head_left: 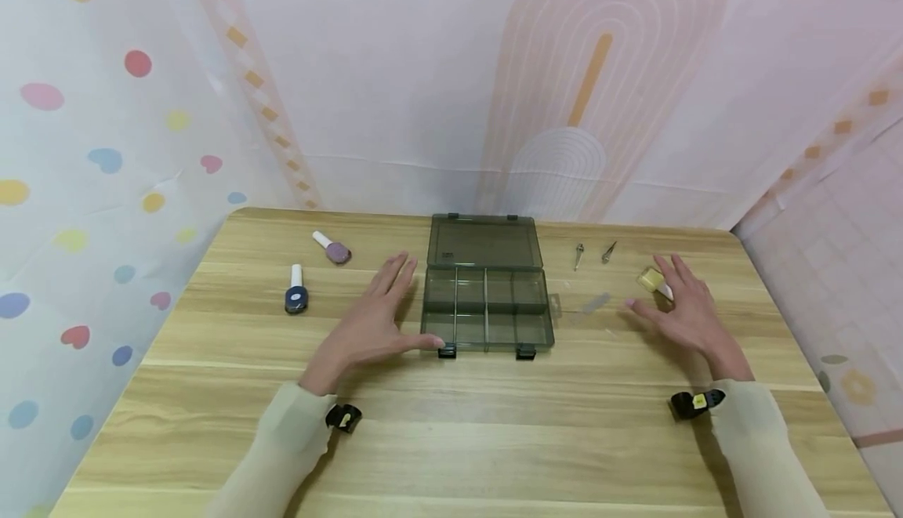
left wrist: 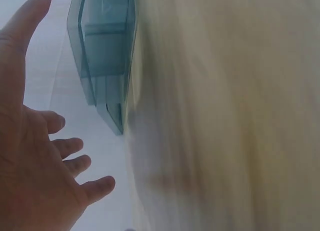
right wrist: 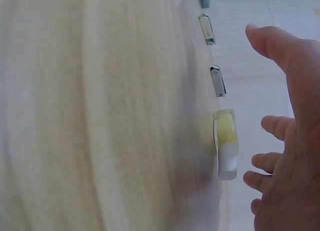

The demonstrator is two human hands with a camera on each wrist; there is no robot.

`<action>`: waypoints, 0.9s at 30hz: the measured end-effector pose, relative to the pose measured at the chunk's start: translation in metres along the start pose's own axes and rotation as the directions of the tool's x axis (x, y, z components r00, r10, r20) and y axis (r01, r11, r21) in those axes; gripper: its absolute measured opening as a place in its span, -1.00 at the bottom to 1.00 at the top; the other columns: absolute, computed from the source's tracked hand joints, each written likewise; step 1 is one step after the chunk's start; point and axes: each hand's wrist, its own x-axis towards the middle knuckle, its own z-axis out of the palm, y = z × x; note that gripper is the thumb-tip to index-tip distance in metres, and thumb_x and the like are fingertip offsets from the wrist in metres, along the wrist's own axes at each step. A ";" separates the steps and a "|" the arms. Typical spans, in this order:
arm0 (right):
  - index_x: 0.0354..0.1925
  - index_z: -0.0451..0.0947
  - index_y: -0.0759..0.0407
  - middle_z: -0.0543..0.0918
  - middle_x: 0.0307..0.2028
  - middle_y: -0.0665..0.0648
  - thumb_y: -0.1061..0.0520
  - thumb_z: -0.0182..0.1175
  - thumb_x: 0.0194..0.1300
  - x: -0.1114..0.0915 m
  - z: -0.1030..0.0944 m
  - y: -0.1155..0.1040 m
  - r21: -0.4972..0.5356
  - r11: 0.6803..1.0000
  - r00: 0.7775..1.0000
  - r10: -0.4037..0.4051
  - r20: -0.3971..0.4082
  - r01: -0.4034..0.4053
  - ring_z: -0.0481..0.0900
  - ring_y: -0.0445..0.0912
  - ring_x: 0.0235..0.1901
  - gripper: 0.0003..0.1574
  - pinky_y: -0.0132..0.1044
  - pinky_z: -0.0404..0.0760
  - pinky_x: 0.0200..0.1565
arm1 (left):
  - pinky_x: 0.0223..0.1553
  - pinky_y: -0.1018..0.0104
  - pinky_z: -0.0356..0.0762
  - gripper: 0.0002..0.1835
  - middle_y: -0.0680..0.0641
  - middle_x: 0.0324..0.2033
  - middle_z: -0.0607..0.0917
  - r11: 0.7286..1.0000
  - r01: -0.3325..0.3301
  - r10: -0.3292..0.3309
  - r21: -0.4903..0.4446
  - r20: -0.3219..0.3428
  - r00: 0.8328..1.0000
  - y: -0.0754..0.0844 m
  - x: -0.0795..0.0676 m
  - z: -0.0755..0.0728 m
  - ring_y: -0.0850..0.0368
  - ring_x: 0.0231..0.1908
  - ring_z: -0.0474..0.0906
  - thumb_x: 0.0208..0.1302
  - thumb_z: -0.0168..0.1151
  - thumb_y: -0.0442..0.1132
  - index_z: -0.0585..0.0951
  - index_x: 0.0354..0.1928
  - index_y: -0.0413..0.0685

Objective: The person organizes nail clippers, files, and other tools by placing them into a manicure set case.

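A grey see-through divided plastic box [head_left: 488, 306] lies with its lid [head_left: 487, 241] folded back. My left hand [head_left: 370, 322] is spread beside its left wall, the thumb overlapping the front left latch [head_left: 447, 352] in the head view. In the left wrist view, its fingers [left wrist: 97, 189] are apart with nothing between them. My right hand [head_left: 687, 310] is held spread over a bottle of yellow nail polish [head_left: 652, 278] with a white cap, partly hidden in the head view. The right wrist view shows this bottle [right wrist: 226, 141] lying on its side, apart from the fingers.
Two small metal nail clippers [head_left: 579, 256] [right wrist: 218, 81] lie between box and right hand. At the left are a dark blue nail polish bottle [head_left: 296, 298] and a purple one [head_left: 338, 252], both white-capped. A patterned cloth [head_left: 395, 95] hangs behind the wooden table [head_left: 494, 440].
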 end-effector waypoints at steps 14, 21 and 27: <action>0.55 0.04 0.47 0.33 0.36 0.64 -0.11 0.26 0.46 0.004 -0.003 0.008 0.078 0.996 0.998 0.035 -0.059 -0.030 0.36 0.49 0.29 0.06 0.43 0.41 0.21 | 0.59 -0.19 0.02 0.40 -0.06 0.67 -0.21 0.994 -0.082 0.089 -0.077 0.086 0.992 0.011 0.011 0.011 -0.10 0.66 -0.32 0.04 0.37 0.51 -0.15 0.66 -0.06; 0.38 0.36 0.49 0.53 0.13 0.53 0.06 0.25 0.47 0.007 -0.001 0.004 0.076 0.996 0.993 0.062 -0.101 -0.054 0.60 0.36 0.03 -0.28 0.11 0.65 -0.03 | 0.59 -0.18 0.02 0.41 -0.09 0.67 -0.21 0.993 -0.076 0.085 -0.096 0.095 0.992 0.012 0.010 0.009 -0.13 0.65 -0.30 0.05 0.40 0.47 -0.16 0.65 -0.14; 0.30 0.46 0.48 0.59 0.04 0.49 0.12 0.25 0.45 0.010 -0.002 0.004 0.079 0.995 0.988 0.073 -0.134 -0.063 0.64 0.28 -0.05 -0.39 -0.25 0.56 -0.15 | 0.59 -0.14 0.01 0.43 -0.08 0.67 -0.21 0.994 -0.050 0.061 -0.096 0.115 0.991 0.009 0.011 0.008 -0.10 0.66 -0.31 0.02 0.42 0.47 -0.16 0.65 -0.13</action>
